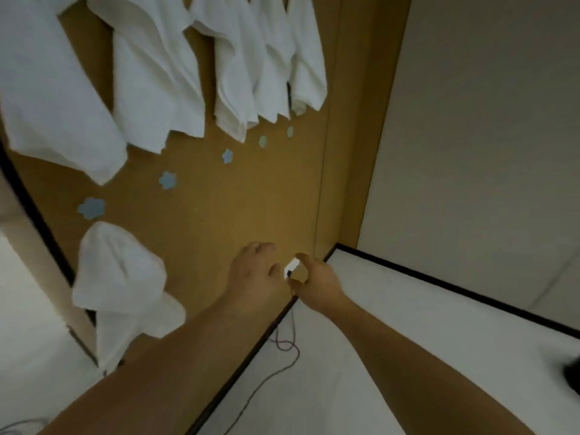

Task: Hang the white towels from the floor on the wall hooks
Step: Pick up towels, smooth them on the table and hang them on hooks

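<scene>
Several white towels (153,83) hang in a row along the top of the brown wall board (219,208). One more white towel (119,287) hangs lower down at the left. Below the row runs a line of blue flower-shaped hooks (168,179) with nothing on them. My right hand (317,281) pinches a small white piece (292,265) at the foot of the board, near the corner. My left hand (254,271) rests on the board just left of that piece and holds nothing.
A thin dark wire (288,343) runs from the white piece down across the white floor (408,356). A black baseboard (238,368) edges the board. A grey wall (486,120) meets it at the right. A dark object (572,372) shows at the right edge.
</scene>
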`<state>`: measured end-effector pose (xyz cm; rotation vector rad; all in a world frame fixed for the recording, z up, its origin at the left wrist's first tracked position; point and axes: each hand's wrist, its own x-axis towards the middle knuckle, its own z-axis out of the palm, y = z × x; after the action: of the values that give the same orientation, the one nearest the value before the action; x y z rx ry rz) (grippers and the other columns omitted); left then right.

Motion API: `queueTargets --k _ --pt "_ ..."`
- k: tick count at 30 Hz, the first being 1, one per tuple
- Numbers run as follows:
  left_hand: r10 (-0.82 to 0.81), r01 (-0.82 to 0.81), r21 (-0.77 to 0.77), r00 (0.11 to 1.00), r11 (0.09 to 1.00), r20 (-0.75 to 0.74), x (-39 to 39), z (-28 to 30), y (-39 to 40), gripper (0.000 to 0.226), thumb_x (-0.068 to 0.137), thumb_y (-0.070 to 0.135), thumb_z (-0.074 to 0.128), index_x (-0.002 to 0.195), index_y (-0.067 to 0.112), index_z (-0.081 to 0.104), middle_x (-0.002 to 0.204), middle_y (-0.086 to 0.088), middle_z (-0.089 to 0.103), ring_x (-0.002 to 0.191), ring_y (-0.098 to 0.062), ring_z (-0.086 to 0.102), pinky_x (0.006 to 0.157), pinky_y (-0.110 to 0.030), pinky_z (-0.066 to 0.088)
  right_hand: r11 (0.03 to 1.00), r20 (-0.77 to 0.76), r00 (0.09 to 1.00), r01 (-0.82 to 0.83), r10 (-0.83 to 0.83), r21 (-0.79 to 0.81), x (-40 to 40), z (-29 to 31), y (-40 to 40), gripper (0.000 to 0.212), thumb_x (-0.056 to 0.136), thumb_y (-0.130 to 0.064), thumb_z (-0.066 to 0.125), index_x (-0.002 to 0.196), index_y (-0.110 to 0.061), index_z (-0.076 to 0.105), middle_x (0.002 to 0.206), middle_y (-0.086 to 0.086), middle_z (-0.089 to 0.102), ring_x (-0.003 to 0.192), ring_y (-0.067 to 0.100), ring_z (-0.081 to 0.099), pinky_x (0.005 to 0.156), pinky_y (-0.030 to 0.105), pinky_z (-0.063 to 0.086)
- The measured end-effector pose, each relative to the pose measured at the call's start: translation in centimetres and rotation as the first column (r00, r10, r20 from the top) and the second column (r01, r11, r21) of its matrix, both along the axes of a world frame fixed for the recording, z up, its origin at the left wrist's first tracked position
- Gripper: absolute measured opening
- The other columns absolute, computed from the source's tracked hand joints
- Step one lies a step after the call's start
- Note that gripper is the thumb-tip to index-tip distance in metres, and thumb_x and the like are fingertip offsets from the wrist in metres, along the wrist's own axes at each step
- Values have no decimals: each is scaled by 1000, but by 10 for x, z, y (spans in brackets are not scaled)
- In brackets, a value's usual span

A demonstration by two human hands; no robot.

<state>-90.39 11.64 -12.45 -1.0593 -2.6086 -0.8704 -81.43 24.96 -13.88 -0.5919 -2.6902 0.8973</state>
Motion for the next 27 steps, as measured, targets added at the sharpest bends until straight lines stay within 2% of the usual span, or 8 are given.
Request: queueTargets --k 3,6,12,16,20,24,27 --pt "-181 181 -52 983 982 8 65 -10 72 37 95 32 51 129 18 56 125 -3 57 112 -25 53 91 -36 47 986 20 986 163 -163 32 92 -5 59 64 93 -35 61 150 -21 36 142 6 51 128 26 48 103 33 42" --pt "-325 325 -133 945 936 24 151 -19 147 43 97 37 50 136 20 50 137 1 49 120 -23 48 100 -35 42 939 66 937 339 -342 54 199 -14 116 66 92 -38 60 151 -24 33 148 5 46 132 25 45 106 36 42" --pt "-581 582 -218 810 783 77 350 -34 273 47 98 41 50 142 25 44 146 0 43 133 -22 38 110 -37 35 745 126 737 666 -664 39 425 -37 191 66 93 -39 61 151 -27 33 151 3 42 136 25 41 109 40 40" --pt "-732 733 -264 671 627 123 481 -44 334 49 98 42 49 144 27 42 149 1 41 137 -21 35 112 -37 32 569 184 552 821 -813 55 564 -52 212 65 93 -41 60 150 -27 33 151 2 42 136 26 38 110 42 40" --pt "-853 852 -300 492 430 176 601 -59 374 51 98 42 50 145 28 40 149 2 41 137 -20 34 111 -36 32 357 232 341 934 -911 29 683 -67 214 65 92 -41 58 150 -28 33 151 2 41 137 27 35 110 42 38" --pt "-935 923 -321 286 212 207 708 -76 413 50 97 41 51 144 27 40 149 1 41 138 -20 34 112 -37 32 141 277 137 990 -951 -4 780 -83 210 64 93 -41 57 151 -28 32 152 2 39 139 27 33 111 42 35" --pt "-960 944 -318 162 83 229 786 -86 443 51 97 41 51 145 27 40 149 0 41 138 -21 34 112 -38 32 -7 306 -6 1000 -952 -1 844 -94 212 64 93 -40 57 151 -28 32 153 1 38 139 26 33 111 41 34"
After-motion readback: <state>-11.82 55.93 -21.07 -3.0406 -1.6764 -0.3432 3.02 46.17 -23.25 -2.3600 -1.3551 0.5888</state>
